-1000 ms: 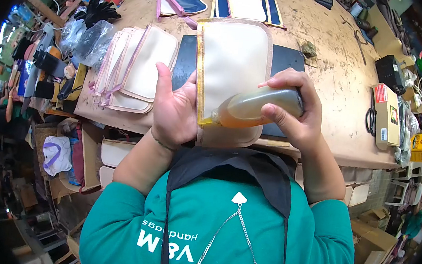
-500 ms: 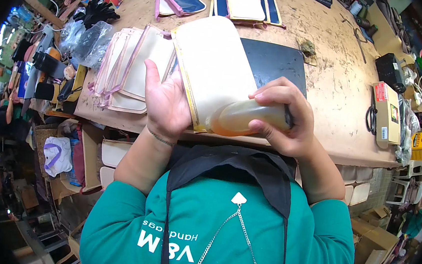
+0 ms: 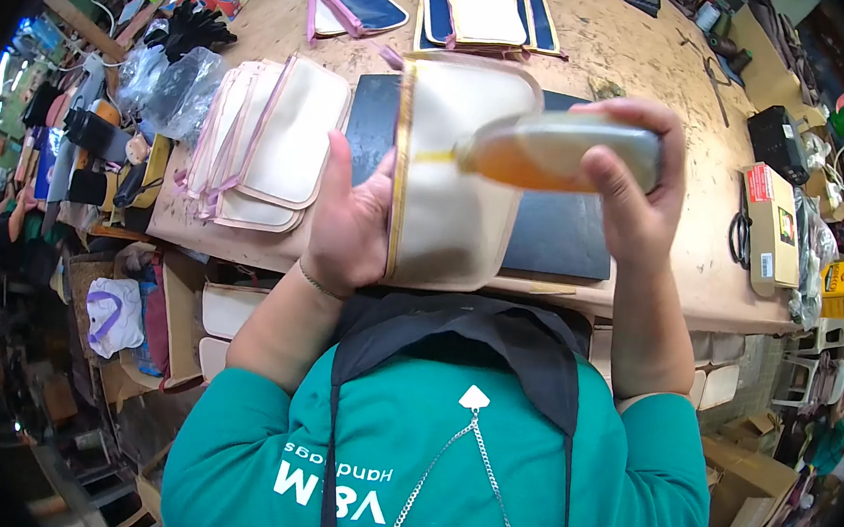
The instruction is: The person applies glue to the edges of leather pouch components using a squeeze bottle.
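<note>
My left hand (image 3: 350, 222) supports a cream leather-like panel (image 3: 463, 197), its fingers hidden beneath the left edge and its thumb sticking up free. A yellowish strip with dark stitching runs along that edge, with a bit of pink zipper tape (image 3: 392, 57) at the top corner. In my right hand (image 3: 639, 187) is a squeeze bottle (image 3: 567, 156) of amber liquid, probably glue, tipped nearly flat. Its nozzle points left at the panel's strip, near a yellowish streak. A dark board (image 3: 561, 225) lies on the table under the panel.
Left of the board, similar cream panels (image 3: 293, 137) with pink edges lie in an overlapping stack. Farther back are blue-and-cream pieces (image 3: 359, 7) and another pile (image 3: 486, 10). A cardboard box (image 3: 771, 229) stands at the right edge, near scissors-like black handles (image 3: 740, 238).
The panel has turned upright, its stitched edge now vertical, and sits over the board. My right hand has moved up and right, with the bottle nozzle now higher along the strip.
</note>
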`<action>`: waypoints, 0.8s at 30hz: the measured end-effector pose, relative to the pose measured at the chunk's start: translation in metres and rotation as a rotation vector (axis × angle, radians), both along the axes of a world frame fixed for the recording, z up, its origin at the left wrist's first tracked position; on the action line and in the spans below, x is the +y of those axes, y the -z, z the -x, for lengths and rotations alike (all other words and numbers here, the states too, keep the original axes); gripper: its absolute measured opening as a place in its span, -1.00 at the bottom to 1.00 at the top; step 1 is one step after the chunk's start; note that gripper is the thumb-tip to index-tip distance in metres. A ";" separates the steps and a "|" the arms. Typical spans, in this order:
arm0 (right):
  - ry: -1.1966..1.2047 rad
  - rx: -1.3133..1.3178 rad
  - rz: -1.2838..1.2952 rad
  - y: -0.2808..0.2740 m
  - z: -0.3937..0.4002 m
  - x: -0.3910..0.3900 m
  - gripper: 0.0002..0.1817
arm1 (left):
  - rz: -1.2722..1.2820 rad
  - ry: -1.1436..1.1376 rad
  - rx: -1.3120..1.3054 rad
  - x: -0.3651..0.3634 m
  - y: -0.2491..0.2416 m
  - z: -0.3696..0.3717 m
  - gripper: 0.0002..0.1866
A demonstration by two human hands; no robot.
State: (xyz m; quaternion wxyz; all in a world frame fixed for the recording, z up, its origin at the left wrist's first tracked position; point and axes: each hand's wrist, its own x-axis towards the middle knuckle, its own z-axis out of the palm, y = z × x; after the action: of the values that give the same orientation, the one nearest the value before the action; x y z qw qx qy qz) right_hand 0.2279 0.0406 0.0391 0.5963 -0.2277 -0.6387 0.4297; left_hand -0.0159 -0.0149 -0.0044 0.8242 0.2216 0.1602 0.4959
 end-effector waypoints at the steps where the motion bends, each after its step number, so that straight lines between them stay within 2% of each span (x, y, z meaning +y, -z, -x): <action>1: 0.066 0.002 -0.009 -0.003 -0.006 0.006 -0.59 | 0.000 0.032 -0.019 -0.002 0.003 -0.001 0.09; 3: 0.133 0.017 -0.064 -0.008 -0.013 0.016 -0.59 | 0.001 0.091 -0.058 -0.007 0.005 -0.005 0.10; 11: 0.240 -0.118 -0.101 -0.010 -0.018 0.019 -0.61 | -0.037 0.134 0.094 -0.014 0.000 -0.011 0.17; 24: 0.127 -0.206 -0.024 -0.003 -0.009 0.004 -0.64 | -0.033 0.087 0.065 -0.013 -0.002 -0.006 0.17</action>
State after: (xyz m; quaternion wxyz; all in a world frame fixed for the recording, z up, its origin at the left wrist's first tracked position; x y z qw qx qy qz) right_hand 0.2373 0.0445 0.0419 0.5562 -0.3033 -0.6862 0.3575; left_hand -0.0100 -0.0280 -0.0028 0.8355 0.2578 0.1688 0.4549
